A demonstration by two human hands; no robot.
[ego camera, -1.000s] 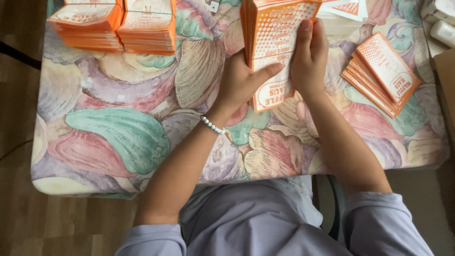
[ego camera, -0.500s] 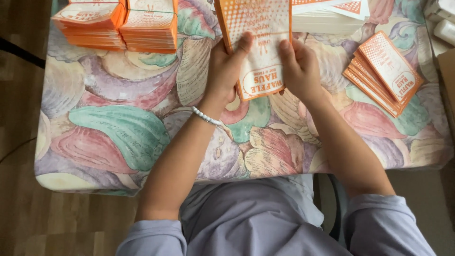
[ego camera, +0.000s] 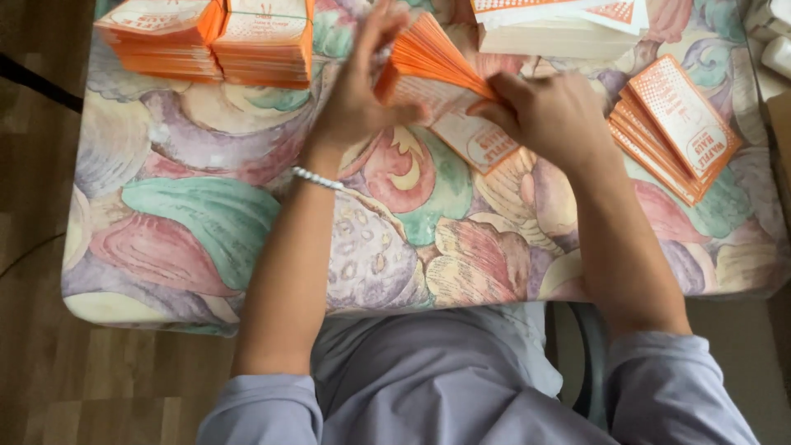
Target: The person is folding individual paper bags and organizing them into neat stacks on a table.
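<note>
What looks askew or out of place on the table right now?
Mainly the small pile of orange bags at the right: slid into a loose, slanted fan, unlike the squared stacks at top left. The bundle between both hands is splayed too. No spills or damage.

Our two bare forearms reach forward from rolled-up lavender sleeves and draw toward each other over the table. Our left hand (ego camera: 358, 95) is raised with the wrist bent back, the fingers (ego camera: 381, 29) spread and pointing up and away from us, the thumb pressing inward. A thin band of white beads (ego camera: 317, 179) circles that wrist. Our right hand (ego camera: 550, 115) lies lower, back of the hand up, knuckles bent, its fingers curled in toward the left hand in a closed pinch. The two hands sit close together, just apart.
</note>
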